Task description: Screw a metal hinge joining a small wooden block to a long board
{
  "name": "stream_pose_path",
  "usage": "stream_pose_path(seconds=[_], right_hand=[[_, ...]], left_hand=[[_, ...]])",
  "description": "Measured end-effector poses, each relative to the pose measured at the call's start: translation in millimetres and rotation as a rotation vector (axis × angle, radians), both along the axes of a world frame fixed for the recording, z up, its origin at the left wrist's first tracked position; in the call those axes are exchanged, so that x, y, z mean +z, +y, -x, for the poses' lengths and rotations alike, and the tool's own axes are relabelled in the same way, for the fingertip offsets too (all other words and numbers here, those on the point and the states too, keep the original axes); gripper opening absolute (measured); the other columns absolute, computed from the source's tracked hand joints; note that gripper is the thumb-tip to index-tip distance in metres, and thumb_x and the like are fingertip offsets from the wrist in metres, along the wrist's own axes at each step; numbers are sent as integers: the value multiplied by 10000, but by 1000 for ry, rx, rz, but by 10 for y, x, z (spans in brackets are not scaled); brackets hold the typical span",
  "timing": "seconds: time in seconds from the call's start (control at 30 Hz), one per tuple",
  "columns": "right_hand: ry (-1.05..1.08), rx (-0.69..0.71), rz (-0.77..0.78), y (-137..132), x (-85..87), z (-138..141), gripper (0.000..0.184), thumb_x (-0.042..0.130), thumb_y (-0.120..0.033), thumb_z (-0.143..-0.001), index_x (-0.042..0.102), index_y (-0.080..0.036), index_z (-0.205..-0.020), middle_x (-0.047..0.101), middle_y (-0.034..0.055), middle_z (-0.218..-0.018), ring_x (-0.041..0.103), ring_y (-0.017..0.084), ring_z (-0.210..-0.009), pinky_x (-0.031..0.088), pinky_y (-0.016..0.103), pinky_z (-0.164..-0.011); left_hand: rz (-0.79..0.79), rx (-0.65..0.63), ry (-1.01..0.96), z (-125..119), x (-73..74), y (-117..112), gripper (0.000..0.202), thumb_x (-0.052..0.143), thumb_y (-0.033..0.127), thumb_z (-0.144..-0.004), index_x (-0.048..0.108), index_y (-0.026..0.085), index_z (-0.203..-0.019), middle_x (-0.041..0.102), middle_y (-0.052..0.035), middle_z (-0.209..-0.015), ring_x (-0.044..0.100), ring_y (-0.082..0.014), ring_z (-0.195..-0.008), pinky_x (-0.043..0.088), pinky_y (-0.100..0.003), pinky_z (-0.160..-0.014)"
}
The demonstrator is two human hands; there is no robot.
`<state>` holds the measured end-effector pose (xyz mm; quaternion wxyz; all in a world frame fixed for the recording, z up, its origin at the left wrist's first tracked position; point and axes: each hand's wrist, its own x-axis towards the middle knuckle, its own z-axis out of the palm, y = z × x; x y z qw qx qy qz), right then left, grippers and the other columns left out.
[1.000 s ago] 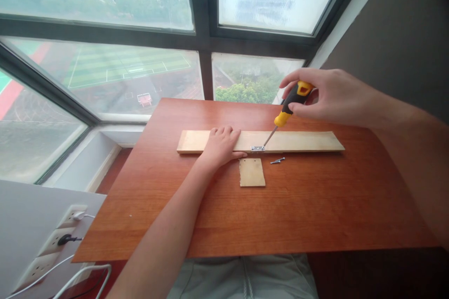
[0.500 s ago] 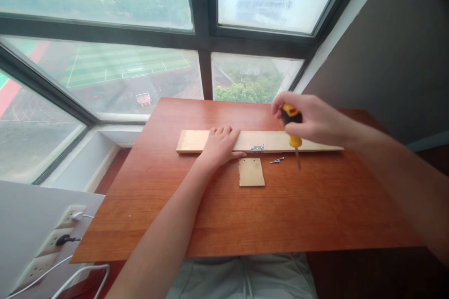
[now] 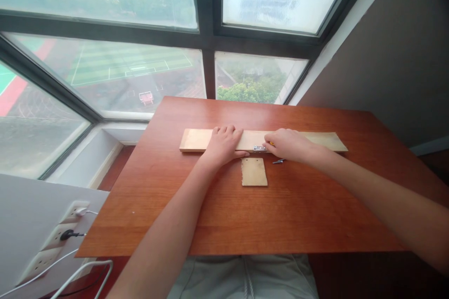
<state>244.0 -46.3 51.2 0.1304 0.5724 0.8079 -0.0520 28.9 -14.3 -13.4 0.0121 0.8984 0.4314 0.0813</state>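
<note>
A long pale wooden plank [image 3: 324,141] lies across the far half of the red-brown table [image 3: 280,215]. My left hand [image 3: 222,145] rests flat on the plank left of its middle, fingers stretched over the far edge. My right hand [image 3: 288,145] lies low on the plank, closed over the screwdriver; only a speck of the yellow handle [image 3: 271,143] shows. A small metal hinge [image 3: 259,148] sits on the plank's near edge between my hands. A small square wood piece [image 3: 254,171] lies just in front of it. Loose screws [image 3: 278,161] lie under my right wrist.
Large windows stand right behind the table's far edge. A dark wall runs along the right side. At the lower left, a white power strip [image 3: 58,238] with a black plug and white cables sits beside the table.
My right hand has come down and left with the screwdriver, from above the screws to the plank beside the hinge. My left hand has stayed on the plank.
</note>
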Motion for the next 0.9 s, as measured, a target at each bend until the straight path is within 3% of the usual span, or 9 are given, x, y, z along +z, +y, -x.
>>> stream_pose_path(seconds=[0.17, 0.37, 0.53, 0.73, 0.9], right_hand=[[-30, 55, -12, 28, 103, 64, 245, 430, -287, -890, 646, -202, -811, 728, 116, -927, 656, 259, -768, 299, 330, -554], [23, -7, -37, 27, 243, -49, 213, 441, -285, -886, 646, -236, -862, 730, 66, -953, 652, 252, -835, 316, 320, -583], [88, -53, 76, -117, 81, -269, 209, 486, -273, -863, 691, -243, -838, 732, 38, -825, 651, 209, -738, 360, 296, -585], [158, -88, 141, -251, -165, -414, 220, 498, -270, -863, 714, -232, -871, 748, 46, -911, 673, 199, -808, 423, 280, -677], [156, -103, 138, -264, -222, -421, 221, 502, -268, -857, 719, -233, -885, 744, 66, -925, 676, 217, -817, 423, 296, -679]], left_hand=[[-2, 1, -3, -1, -12, 6, 695, 645, 683, -774, 499, 206, -1258, 554, -146, -1192, 518, -322, -1086, 338, -418, -959], [1, 0, 3, 0, -5, 3, 715, 651, 671, -777, 488, 199, -1288, 555, -149, -1197, 515, -328, -1094, 342, -417, -955], [3, -2, -6, -2, 2, 0, 698, 658, 667, -775, 502, 197, -1267, 562, -148, -1182, 515, -325, -1093, 341, -420, -954], [-14, -5, -6, -1, -21, 15, 676, 650, 678, -774, 513, 203, -1235, 567, -140, -1169, 519, -317, -1085, 344, -414, -955], [-7, -7, -11, 1, -14, 17, 668, 640, 676, -784, 511, 204, -1238, 564, -137, -1171, 517, -313, -1091, 345, -410, -955]])
